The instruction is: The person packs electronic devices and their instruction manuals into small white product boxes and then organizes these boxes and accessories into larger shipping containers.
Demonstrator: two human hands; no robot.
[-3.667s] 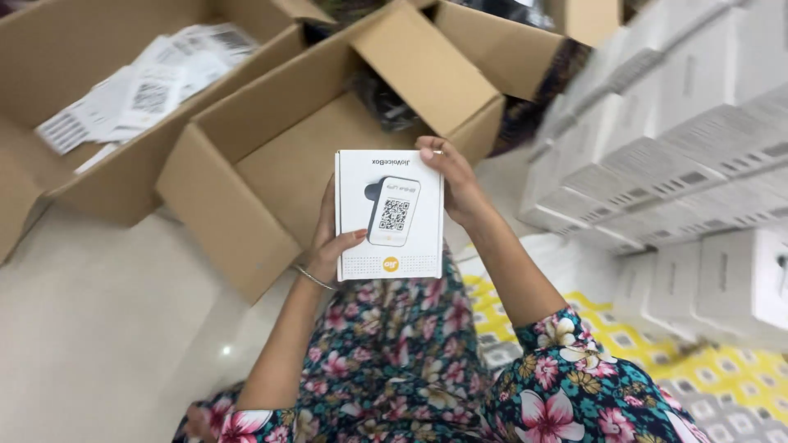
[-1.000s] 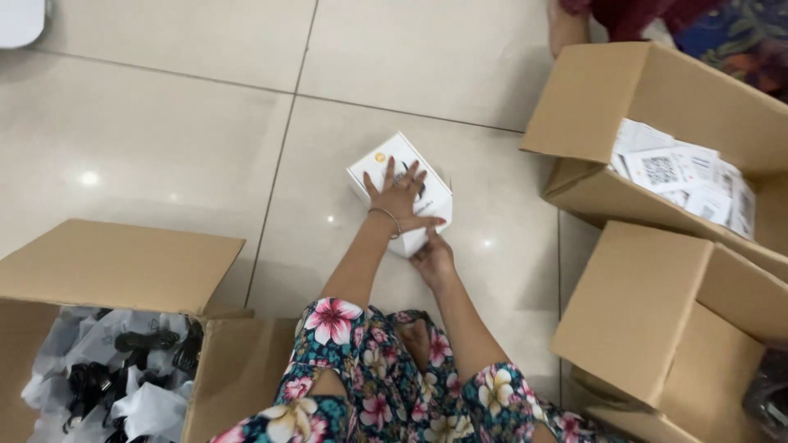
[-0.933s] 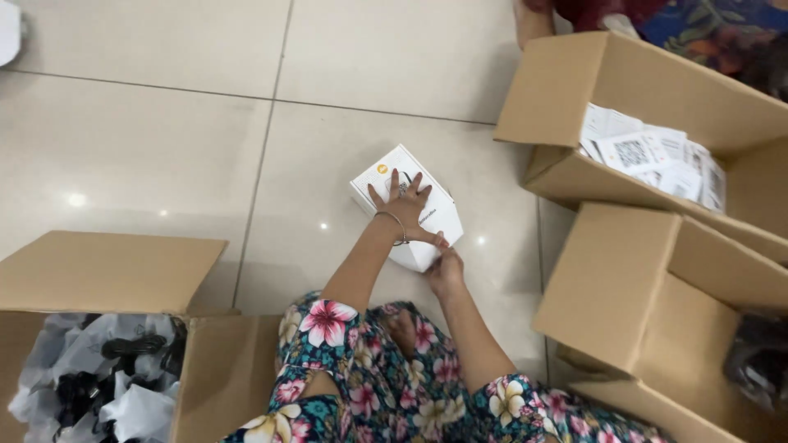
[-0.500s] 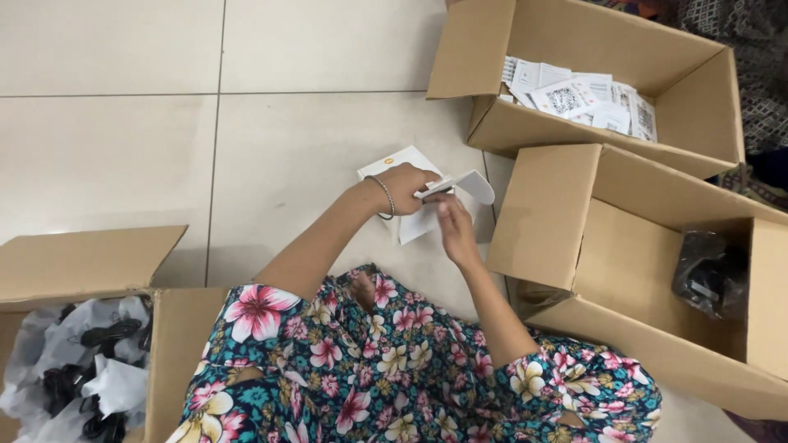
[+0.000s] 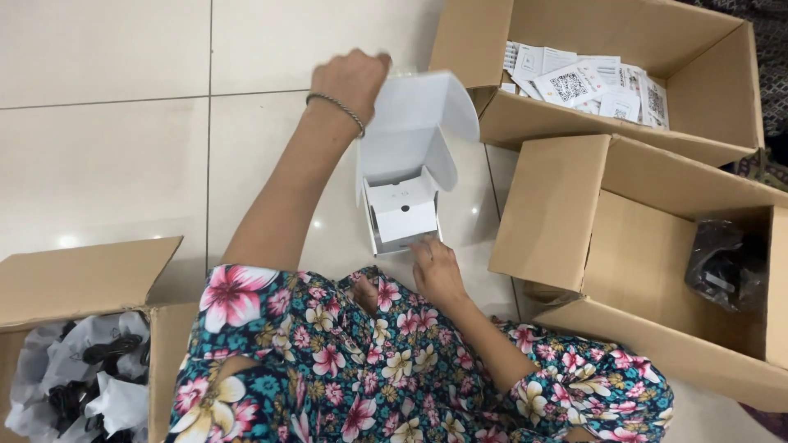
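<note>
At frame centre, the left hand (image 5: pixel 355 80) grips the white box's lid (image 5: pixel 427 107), already lifted; the right hand (image 5: pixel 435 267) steadies the white box (image 5: pixel 400 215), whose inner insert remains inside.

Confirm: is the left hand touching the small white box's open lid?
Touching. Head view: left hand grips the raised lid edge of the small white cardboard box; no gap visible.

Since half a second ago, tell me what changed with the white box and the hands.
The white box lay closed on the floor under both hands; now its lid is swung up and open, held at the top edge by the left hand. The right hand has dropped to the box's near edge. A white inner tray now shows. The cardboard boxes and the floor tiles look unchanged.
</note>
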